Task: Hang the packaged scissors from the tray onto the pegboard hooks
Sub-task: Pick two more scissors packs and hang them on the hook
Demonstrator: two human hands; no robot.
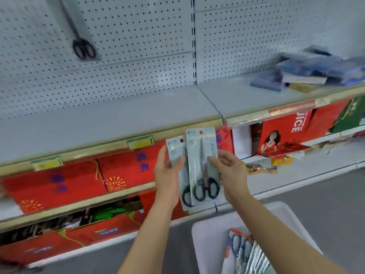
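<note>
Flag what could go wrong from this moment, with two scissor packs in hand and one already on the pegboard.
1. Both hands share an overlapped pair: the left hand pinches the rear pack and the right hand the front pack. Separating them could let one slip.
2. The hung pack is far up and to the left, so the reach is long, and the hang holes might miss the hook.
3. The tray sits low; a dropped pack may miss it.

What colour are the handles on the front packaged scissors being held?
Black, clearest in the head view: the front packaged scissors have glossy black loop handles.
</note>
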